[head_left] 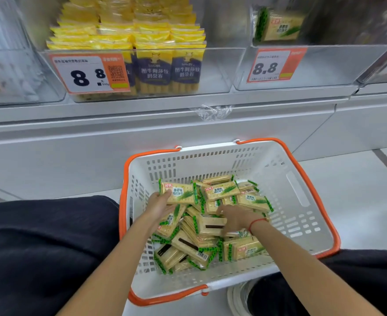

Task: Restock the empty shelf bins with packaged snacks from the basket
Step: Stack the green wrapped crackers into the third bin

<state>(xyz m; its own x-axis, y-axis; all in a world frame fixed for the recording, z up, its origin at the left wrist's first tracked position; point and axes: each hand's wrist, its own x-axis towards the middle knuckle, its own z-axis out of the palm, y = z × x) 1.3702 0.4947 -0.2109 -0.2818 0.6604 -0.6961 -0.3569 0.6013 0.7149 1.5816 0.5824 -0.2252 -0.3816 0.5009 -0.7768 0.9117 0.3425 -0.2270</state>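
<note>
The shelf [165, 110] runs across in front of the person, its clear bins set side by side. The left bin [215, 71] is packed with yellow packs [156, 65]; the right bin [313, 69] is close to bare, with one green-edged cracker pack [279, 26] standing at its back. That looks like the bin to fill.

The basket [302, 197], white with an orange rim, sits on the floor between the person's knees, just below the shelf. A loose heap of packs [210, 229] covers its bottom, lying every way, some face down.

The left hand [159, 205] holds a top pack [180, 192] by its near edge, fingers curled round it. The right hand [236, 218] is down in the heap, fingers bent onto the packs; I cannot tell whether it grips one or only rests there.

The wrappers look slick, and an edge hold like the left one could let the pack slide out on the lift to the bin. Pulling from inside the heap could drag neighbours along and spill them over the rim. Squeezing hard may crack the crackers. Packs dropped in any which way would hide their faces and waste room.
</note>
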